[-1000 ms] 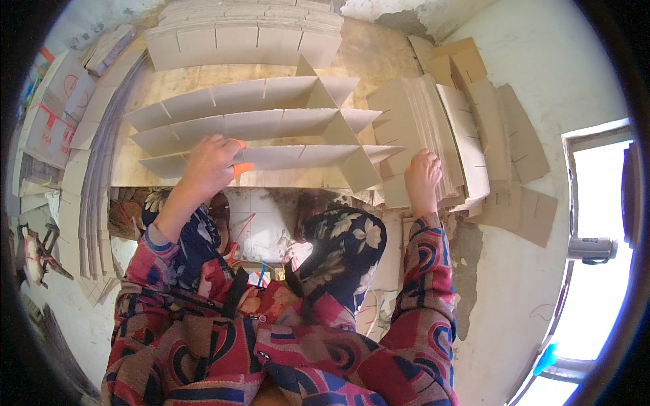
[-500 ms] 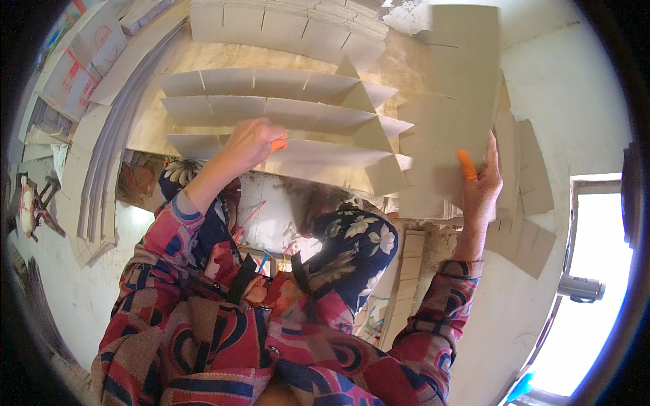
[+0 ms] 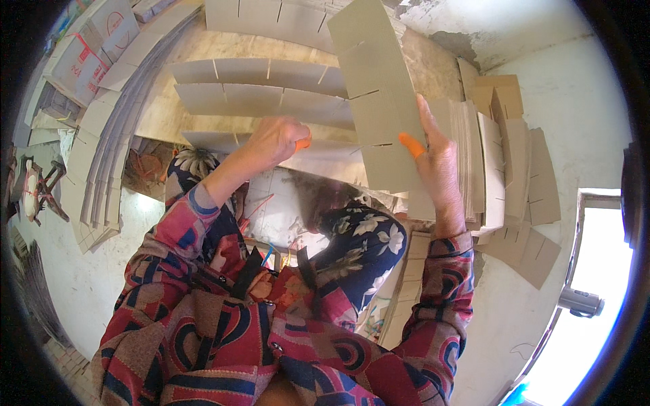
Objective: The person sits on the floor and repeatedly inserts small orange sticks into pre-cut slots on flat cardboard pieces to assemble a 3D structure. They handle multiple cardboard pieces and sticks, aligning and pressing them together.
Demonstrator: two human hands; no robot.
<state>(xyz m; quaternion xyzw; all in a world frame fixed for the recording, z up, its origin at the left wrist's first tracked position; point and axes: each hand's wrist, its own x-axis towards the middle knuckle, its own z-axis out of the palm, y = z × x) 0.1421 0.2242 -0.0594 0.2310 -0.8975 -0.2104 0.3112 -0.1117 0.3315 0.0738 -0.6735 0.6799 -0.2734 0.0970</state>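
My right hand (image 3: 437,159), with an orange cover on its thumb, grips a slotted cardboard strip (image 3: 379,101) held up on edge, tilted with its top toward the left. The slots run in from its left edge. My left hand (image 3: 277,140), also with an orange thumb cover, is closed on the top edge of the nearest standing cardboard strip (image 3: 332,150). Beyond it, two more slotted strips (image 3: 284,99) stand parallel across the wooden board. The held strip covers their right ends, hiding the crosspiece there.
A stack of cardboard strips (image 3: 464,155) stands at the right, beside leaning pieces (image 3: 542,176). Another pile (image 3: 284,20) lies at the back of the wooden board (image 3: 183,51). Layered strips (image 3: 108,155) and a printed carton (image 3: 88,51) are on the left.
My right hand has carried the cardboard strip leftward from above the right stack, tilting it over the standing strips' right ends. My left hand has shifted slightly right in view, still closed.
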